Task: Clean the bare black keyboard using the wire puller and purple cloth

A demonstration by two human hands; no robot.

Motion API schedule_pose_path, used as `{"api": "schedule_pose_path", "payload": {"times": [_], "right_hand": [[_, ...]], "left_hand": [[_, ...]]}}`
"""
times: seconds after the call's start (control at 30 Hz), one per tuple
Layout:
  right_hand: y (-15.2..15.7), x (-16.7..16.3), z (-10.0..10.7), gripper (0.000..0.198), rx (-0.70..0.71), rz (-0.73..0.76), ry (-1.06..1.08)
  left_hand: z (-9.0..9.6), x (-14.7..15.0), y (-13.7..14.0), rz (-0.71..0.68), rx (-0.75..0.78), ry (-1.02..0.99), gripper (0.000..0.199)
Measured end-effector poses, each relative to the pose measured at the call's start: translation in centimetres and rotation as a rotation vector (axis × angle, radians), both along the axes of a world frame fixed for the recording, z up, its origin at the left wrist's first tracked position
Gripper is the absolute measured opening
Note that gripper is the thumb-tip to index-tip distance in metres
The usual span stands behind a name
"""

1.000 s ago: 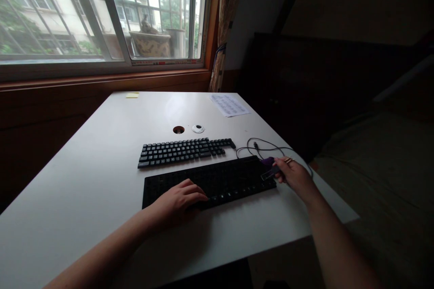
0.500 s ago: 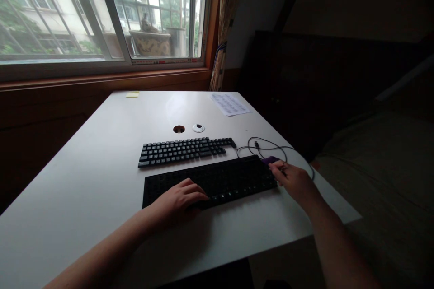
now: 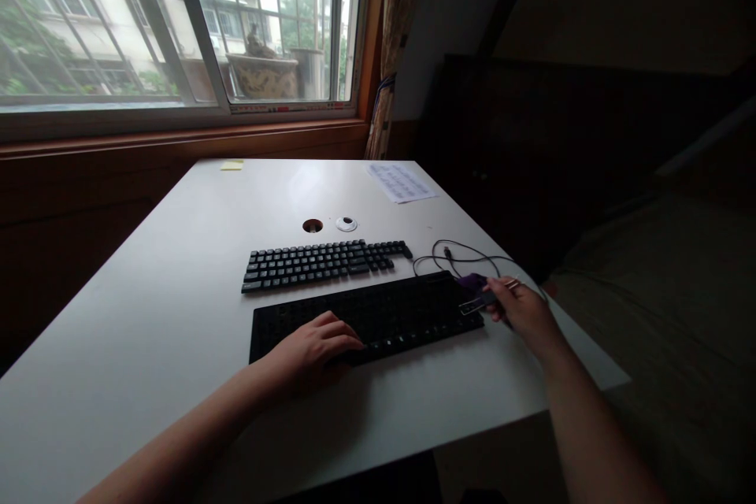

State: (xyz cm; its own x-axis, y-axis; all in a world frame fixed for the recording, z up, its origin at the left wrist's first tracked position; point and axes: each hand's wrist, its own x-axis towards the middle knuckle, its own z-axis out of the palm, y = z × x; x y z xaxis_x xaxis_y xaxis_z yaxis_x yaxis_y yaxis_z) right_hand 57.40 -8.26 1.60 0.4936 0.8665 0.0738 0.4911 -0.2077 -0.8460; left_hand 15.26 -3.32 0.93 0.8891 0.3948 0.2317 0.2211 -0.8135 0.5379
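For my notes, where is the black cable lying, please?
In the head view, the cable lies looped on the table, at right, just beyond the right hand and keyboard.

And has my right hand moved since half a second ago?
Yes, your right hand has shifted rightward, farther from the round hole in the desk.

The camera sits on the person's head. It looks forward and down over the white desk (image 3: 147, 331), close by, to the window (image 3: 198, 24)
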Motion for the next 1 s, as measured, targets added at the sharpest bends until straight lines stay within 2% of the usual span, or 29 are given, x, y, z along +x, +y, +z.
{"api": "schedule_pose_path", "payload": {"times": [0.13, 0.27, 0.5, 0.63, 0.77, 1.0], "right_hand": [[-0.3, -1.2, 1.1, 0.041, 0.044, 0.017, -0.016], [0.1, -3.3, 2.1, 0.04, 0.095, 0.054, 0.054], [1.6, -10.2, 3.0, 0.036, 0.154, 0.212, 0.264], [2.0, -15.0, 3.0, 0.032, 0.187, 0.352, 0.41], [2.2, -18.6, 2.9, 0.032, 0.188, 0.429, 0.512], [2.3, -21.2, 2.5, 0.032, 0.21, 0.457, 0.611]], "left_hand": [[0.1, 0.0, 0.0, -0.004, -0.002, -0.011, 0.033], [0.0, 0.0, -0.1, 0.014, -0.008, -0.026, 0.031], [-0.6, 0.1, 0.0, 0.105, 0.006, -0.156, 0.028], [-0.3, -0.2, 0.1, 0.228, -0.036, -0.247, 0.024], [0.0, -0.5, 0.0, 0.321, -0.068, -0.351, 0.017], [0.2, -0.5, -0.1, 0.369, -0.059, -0.424, 0.016]]}}
